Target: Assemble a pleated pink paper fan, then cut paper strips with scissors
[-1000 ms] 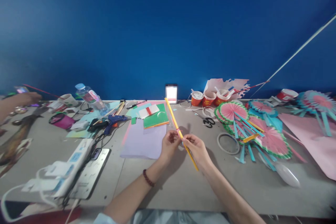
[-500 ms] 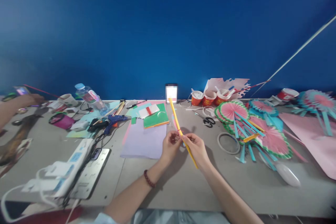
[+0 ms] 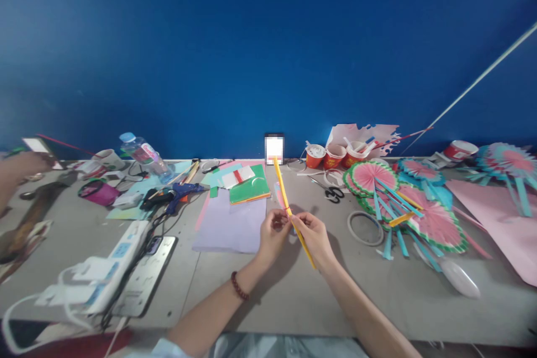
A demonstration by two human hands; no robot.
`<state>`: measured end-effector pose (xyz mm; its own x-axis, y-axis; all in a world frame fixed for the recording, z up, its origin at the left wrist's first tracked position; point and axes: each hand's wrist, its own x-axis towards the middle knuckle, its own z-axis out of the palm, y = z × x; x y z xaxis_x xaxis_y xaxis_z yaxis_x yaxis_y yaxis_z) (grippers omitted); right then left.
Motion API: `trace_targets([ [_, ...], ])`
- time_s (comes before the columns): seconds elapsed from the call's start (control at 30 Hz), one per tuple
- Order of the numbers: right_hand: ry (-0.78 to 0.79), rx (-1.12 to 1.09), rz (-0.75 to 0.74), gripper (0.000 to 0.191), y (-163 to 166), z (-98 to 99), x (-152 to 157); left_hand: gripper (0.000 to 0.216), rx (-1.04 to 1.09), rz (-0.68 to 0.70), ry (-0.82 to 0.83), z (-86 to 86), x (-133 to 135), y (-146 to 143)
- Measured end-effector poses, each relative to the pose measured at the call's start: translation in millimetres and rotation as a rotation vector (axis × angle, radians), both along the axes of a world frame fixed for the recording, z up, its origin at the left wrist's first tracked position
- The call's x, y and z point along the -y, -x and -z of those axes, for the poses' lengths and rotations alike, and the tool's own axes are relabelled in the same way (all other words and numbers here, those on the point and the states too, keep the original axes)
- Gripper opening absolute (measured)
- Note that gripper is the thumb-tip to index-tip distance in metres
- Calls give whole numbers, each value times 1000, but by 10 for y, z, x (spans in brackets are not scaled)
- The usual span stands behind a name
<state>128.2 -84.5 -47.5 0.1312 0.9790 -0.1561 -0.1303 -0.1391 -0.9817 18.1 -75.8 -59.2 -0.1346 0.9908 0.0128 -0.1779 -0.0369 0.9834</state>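
A narrow yellow strip (image 3: 281, 183), which looks like folded paper, slants up over the table between my hands. Something thin and reddish crosses its middle, right at my fingertips. My left hand (image 3: 273, 235), below a dark red bead bracelet, is closed in a pinch at that crossing from the left. From the other side my right hand (image 3: 314, 238) pinches the strip at the same place, and its lower end runs down past the palm. What exactly lies between the fingertips is partly hidden. Behind the hands are a lilac sheet (image 3: 235, 229) and a green paper pack (image 3: 254, 185).
To the right lie scissors (image 3: 334, 194), a tape roll (image 3: 364, 228), and pink-green pleated paper fans (image 3: 440, 221). Red cups (image 3: 334, 156) stand by the wall. On the left are a phone (image 3: 145, 279), power strip (image 3: 119, 263), glue gun (image 3: 178, 196), bottle (image 3: 146, 156) and another person's hand (image 3: 31, 166).
My hands keep nearly the same place; the strip's upper end has tipped slightly right. At the far left, a phone-like object by the other person's hand now shows a bright white face.
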Motion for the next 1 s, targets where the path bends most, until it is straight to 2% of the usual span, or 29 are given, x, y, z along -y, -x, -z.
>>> trace_targets([
  [0.47,51,19,-4,41,-14,3,-1,14,8,32,-34,-4,37,-6],
  [0.67,-58,106,44,38,-33,-42,-11,17,14,103,-56,21,40,15],
  [1.0,-126,271,2,34,-9,25,12,25,124,34,48,-50,-10,28],
])
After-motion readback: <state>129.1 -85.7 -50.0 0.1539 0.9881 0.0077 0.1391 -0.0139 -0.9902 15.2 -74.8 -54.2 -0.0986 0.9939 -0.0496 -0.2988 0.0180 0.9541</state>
